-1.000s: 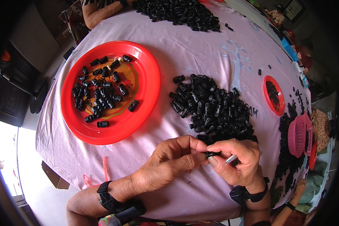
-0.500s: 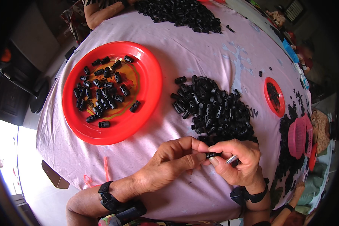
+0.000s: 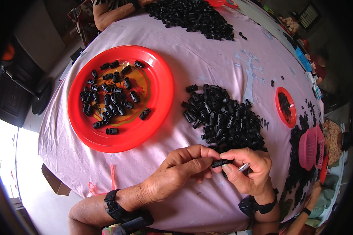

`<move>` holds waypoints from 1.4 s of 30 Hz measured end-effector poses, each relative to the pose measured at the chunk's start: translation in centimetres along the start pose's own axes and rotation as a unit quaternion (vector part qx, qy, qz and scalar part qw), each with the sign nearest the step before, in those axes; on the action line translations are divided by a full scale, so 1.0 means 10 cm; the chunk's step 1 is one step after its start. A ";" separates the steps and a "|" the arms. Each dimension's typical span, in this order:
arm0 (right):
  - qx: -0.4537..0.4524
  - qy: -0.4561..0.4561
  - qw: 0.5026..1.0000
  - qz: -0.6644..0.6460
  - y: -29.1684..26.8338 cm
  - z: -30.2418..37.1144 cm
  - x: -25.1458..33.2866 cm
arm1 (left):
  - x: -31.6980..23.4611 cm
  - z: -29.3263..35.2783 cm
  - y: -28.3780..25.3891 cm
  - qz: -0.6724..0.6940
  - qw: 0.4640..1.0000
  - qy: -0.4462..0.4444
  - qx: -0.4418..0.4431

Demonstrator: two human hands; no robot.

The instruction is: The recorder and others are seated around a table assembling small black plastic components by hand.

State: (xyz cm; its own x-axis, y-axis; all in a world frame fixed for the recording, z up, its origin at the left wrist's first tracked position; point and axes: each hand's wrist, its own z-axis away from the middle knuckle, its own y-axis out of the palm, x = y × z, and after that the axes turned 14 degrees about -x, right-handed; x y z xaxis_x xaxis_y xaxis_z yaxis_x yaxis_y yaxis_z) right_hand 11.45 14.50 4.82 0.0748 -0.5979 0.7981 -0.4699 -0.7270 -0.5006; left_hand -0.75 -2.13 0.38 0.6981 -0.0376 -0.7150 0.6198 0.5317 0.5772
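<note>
A small black plastic cord lock (image 3: 220, 163) is between my two hands, just in front of the near edge of a black heap. My right hand (image 3: 252, 167) pinches it between thumb and index finger. Tucked in that same hand is a slim silver metal rod (image 3: 244, 167), its end sticking out beside the thumb. At the cord lock's left end, my left hand (image 3: 178, 169) has its thumb and curled fingers closed against it. Heaped beyond my hands lie many similar black pieces (image 3: 227, 121). A red round plate (image 3: 161, 117) at the left holds several cord locks.
A larger black heap (image 3: 192, 19) lies at the far side near another person's arm (image 3: 113, 16). To the right are a small red dish (image 3: 279, 111), a pink basket (image 3: 308, 149) and scattered black pieces (image 3: 296, 156). A red strip (image 3: 113, 176) rests at the near left.
The hands have parted slightly, so more of the cord lock shows between them. The whole view has shifted a little. The far-right person's arm has moved up.
</note>
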 end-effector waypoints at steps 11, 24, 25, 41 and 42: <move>-0.015 -0.013 0.999 0.048 -0.01 -0.01 0.03 | 0.03 0.01 0.03 0.062 0.997 0.038 -0.011; -0.002 -0.084 0.994 0.076 0.02 -0.03 0.02 | 0.09 0.01 0.03 -0.061 0.987 0.139 -0.056; -0.002 -0.093 0.993 0.076 0.02 -0.03 0.01 | 0.08 0.02 0.03 -0.068 0.987 0.133 -0.062; 0.013 -0.053 0.997 0.052 0.02 -0.01 0.02 | 0.11 0.02 0.02 -0.174 0.946 0.255 -0.100; 0.011 -0.058 0.997 0.054 0.02 -0.01 0.02 | 0.09 0.02 0.01 -0.168 0.956 0.222 -0.091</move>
State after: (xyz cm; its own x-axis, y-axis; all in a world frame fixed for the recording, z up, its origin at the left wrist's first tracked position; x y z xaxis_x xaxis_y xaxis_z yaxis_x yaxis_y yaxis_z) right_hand 11.29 14.30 4.96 0.1257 -0.7072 0.6957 -0.4617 -0.6624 -0.5899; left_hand 0.04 -2.24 -0.13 0.2252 0.1087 -0.9682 0.6819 0.6922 0.2363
